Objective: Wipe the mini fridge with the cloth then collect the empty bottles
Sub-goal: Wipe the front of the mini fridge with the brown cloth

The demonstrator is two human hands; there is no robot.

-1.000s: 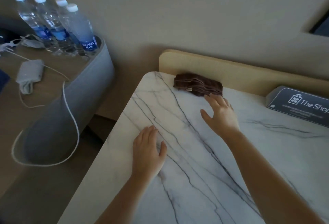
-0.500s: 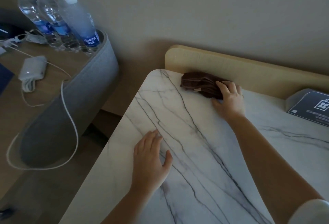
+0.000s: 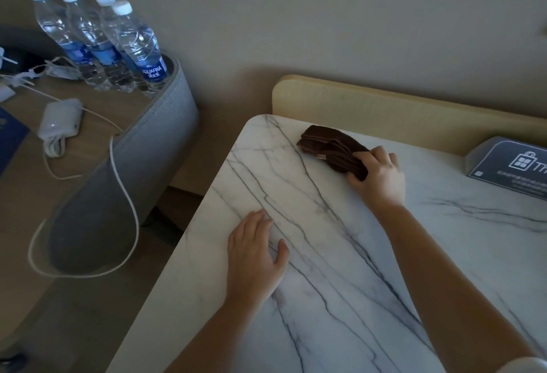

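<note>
A dim room with a plain beige wall, and in front of it a white marble-veined top (image 3: 340, 269) with dark grey veins running along it. A pale wooden upstand (image 3: 399, 106) runs along the far edge of that top.

Near the far left corner of the top, just short of the upstand, lies a folded dark brown cloth (image 3: 325, 146). The right hand (image 3: 381, 178) has its fingers curled over the right end of the cloth with the thumb tucked against the near side, so it grips the fabric; the rest of the cloth rests on the marble. The left hand (image 3: 256, 257) lies palm down on the top close to its left edge, fingers straight and together, thumb spread, holding nothing.

At the far right of the top sits a dark printed sign (image 3: 509, 165), partly cut off by the frame.

Off the left side of the top stands a wooden desk (image 3: 94, 147) with a curved grey rim. Four clear water bottles (image 3: 118, 44) with white caps and blue labels stand in a tight cluster at the desk's back corner, well apart from the cloth; how full they are I cannot tell. Nearer on the desk lies a white charger (image 3: 60, 118), its white cable (image 3: 125, 195) looping over the grey rim.
</note>
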